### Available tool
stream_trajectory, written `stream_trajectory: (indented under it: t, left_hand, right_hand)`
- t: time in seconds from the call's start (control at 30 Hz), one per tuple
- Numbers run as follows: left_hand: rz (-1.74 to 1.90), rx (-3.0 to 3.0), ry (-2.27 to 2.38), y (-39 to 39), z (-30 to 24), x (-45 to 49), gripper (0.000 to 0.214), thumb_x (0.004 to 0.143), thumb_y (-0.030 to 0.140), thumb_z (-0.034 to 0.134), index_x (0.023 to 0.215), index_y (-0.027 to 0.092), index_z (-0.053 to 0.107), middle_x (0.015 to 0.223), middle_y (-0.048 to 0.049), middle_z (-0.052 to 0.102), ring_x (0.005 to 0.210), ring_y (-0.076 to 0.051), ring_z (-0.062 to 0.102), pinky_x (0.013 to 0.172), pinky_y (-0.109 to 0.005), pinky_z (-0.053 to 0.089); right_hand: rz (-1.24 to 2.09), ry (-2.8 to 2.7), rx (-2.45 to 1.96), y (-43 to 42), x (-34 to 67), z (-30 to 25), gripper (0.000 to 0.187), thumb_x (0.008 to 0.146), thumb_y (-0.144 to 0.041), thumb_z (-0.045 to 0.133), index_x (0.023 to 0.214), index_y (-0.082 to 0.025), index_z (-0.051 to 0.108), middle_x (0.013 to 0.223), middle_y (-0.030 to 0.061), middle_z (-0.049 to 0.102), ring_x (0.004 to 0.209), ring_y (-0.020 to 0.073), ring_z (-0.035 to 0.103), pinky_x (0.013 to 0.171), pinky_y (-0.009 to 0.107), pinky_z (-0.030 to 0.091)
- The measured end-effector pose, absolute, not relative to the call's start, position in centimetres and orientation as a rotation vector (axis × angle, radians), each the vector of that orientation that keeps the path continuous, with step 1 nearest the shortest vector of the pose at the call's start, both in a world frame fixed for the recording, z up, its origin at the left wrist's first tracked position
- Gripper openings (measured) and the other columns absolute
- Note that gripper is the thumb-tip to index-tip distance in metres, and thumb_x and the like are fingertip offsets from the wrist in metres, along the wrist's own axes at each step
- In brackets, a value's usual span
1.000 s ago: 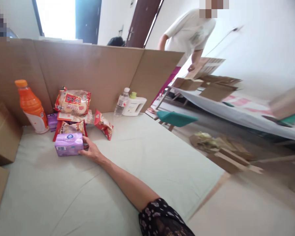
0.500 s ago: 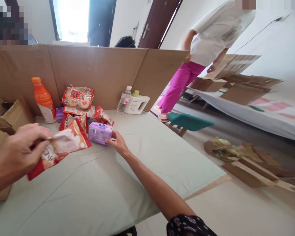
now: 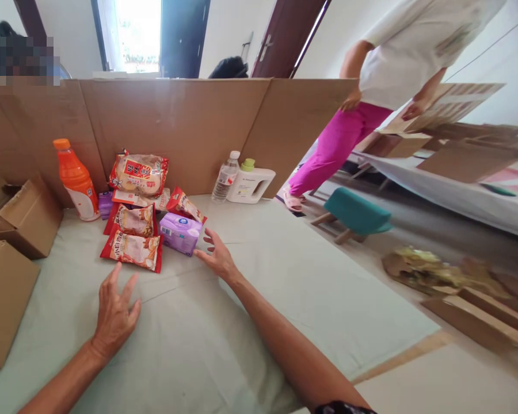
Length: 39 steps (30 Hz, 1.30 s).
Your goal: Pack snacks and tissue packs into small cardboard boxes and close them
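My left hand (image 3: 114,313) hovers open over the pale green table cover, fingers spread, just below a red snack packet (image 3: 133,250) lying flat. My right hand (image 3: 218,256) is open too, its fingertips just right of a purple tissue pack (image 3: 180,232) and holding nothing. Behind these lie more red snack bags (image 3: 133,219), a big bag of rice crackers (image 3: 138,173) and a small red packet (image 3: 185,204). An orange juice bottle (image 3: 76,181) stands at the left.
A cardboard screen (image 3: 176,126) walls the table's back. Cardboard boxes (image 3: 23,215) sit at the left edge. A water bottle (image 3: 225,177) and white detergent jug (image 3: 251,183) stand at the back. Another person (image 3: 371,86) handles cardboard by a second table; a teal stool (image 3: 356,215) stands between.
My left hand has set the red snack packet down in front of the pile and let go. My right hand has drawn slightly back from the purple tissue pack.
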<state>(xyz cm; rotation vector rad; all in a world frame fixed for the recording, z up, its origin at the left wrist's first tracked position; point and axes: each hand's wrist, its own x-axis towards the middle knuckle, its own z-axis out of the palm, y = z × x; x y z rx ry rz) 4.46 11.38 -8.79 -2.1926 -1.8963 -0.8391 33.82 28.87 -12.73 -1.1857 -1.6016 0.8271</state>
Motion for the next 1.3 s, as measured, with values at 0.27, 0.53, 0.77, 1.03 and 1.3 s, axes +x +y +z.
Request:
stream_trajectory:
  t: [0.27,0.53,0.77,1.03,1.3]
  left_hand:
    - [-0.570,-2.314,-2.165,15.7,-10.2,7.6,0.067,0.088,0.031,0.057,0.151,0.012,0.044,0.145,-0.0247,0.048,0.132,-0.038,0.050,0.110,-0.056,0.041]
    - [-0.543,-2.108,-2.200,9.2,-2.5,2.2,0.064,0.082,0.030,0.065,0.145,0.022,0.052,0.161,-0.0165,0.037,0.152,-0.036,0.030,0.123,-0.057,0.026]
    - [-0.512,-1.247,-2.215,0.5,7.2,-11.7,0.049,0.088,0.037,0.056,0.130,0.012,0.059,0.105,-0.0153,0.072,0.107,-0.040,0.068,0.090,-0.057,0.053]
    - [-0.740,-2.009,-1.982,-1.4,6.0,-5.0,0.022,0.094,0.031,0.049,0.098,0.020,0.068,0.084,-0.0037,0.075,0.080,-0.020,0.072,0.072,-0.030,0.054]
    - [-1.029,-2.622,-1.368,-2.4,4.9,5.2,0.023,0.091,0.004,0.047,0.096,0.020,0.063,0.086,-0.0044,0.073,0.080,-0.018,0.070,0.073,-0.032,0.057]
  right_hand:
    - [0.938,-1.621,-1.141,32.8,30.0,-12.5,0.063,0.079,-0.039,0.065,0.139,-0.025,0.056,0.131,0.0103,0.068,0.107,0.0259,0.071,0.084,0.040,0.062]
    - [0.924,-1.596,-1.257,26.7,34.1,-14.0,0.063,0.076,-0.060,0.069,0.124,-0.020,0.065,0.119,0.0189,0.072,0.102,0.0323,0.073,0.079,0.047,0.062]
    - [0.859,-1.689,-1.251,22.6,34.4,-11.4,0.041,0.079,-0.056,0.065,0.097,-0.021,0.075,0.127,0.0165,0.071,0.098,0.0280,0.073,0.078,0.043,0.061]
    - [0.829,-1.860,-1.023,17.2,30.5,-3.9,0.032,0.087,-0.050,0.064,0.100,-0.024,0.076,0.131,0.0129,0.069,0.110,0.0261,0.069,0.081,0.037,0.059]
    - [0.942,-1.754,-1.109,11.2,33.8,-1.3,0.043,0.094,-0.058,0.056,0.119,-0.026,0.071,0.127,0.0074,0.071,0.116,0.0271,0.066,0.098,0.040,0.054]
